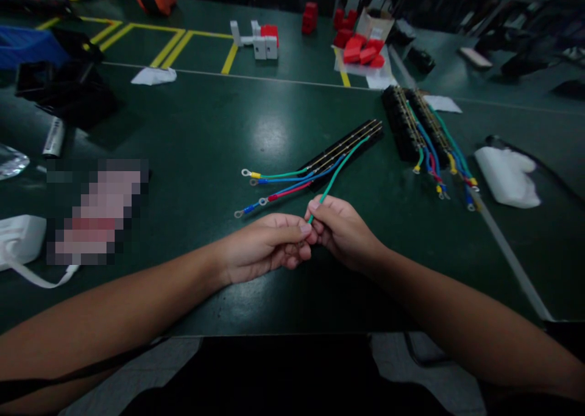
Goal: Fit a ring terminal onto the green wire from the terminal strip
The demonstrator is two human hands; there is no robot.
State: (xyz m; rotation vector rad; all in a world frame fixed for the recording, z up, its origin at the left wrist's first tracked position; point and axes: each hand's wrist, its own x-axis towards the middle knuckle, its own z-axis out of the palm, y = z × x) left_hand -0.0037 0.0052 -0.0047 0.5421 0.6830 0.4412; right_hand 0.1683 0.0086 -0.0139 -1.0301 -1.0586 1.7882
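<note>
Both hands pinch the same green wire (336,175) near its lower end. My left hand (269,245) is closed, thumb over the wire's end, so any terminal there is hidden. Close beside it, my right hand (345,230) grips the wire a little higher. The wire runs up to a long black terminal block (338,151) with brass strips, lying at a slant on the table. Other wires leave its left end: a green wire with a yellow-sleeved ring terminal (251,174), a blue-sleeved ring terminal (258,182), a red-sleeved one (267,200) and another blue one (244,211).
Two wired terminal blocks (415,123) lie to the right, beside a white object (507,175). Red parts (363,50) and grey-white parts (265,44) stand at the back. At left are a blurred-out phone-like object (100,212), a white charger (21,239) and black trays (68,90).
</note>
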